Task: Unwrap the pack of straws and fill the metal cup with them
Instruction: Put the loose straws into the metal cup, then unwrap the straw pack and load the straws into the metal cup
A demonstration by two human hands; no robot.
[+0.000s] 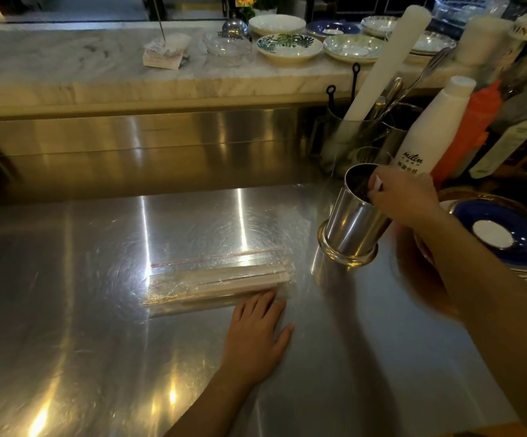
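A clear plastic pack of paper-wrapped straws (218, 283) lies flat on the steel counter (98, 310), its red-striped seal edge on the far side. My left hand (257, 334) rests flat on the counter with fingers spread, fingertips touching the pack's near right corner. The metal cup (352, 220) stands tilted to the right of the pack, its base on the counter. My right hand (404, 195) grips the cup at its rim, thumb inside the dark opening. What is inside the cup cannot be made out.
A white bottle (429, 137), an orange bottle (470, 127) and a glass holder with utensils and a white roll (350, 134) stand behind the cup. A blue saucer (508, 238) sits at the right. Bowls and plates (289, 47) line the marble ledge behind.
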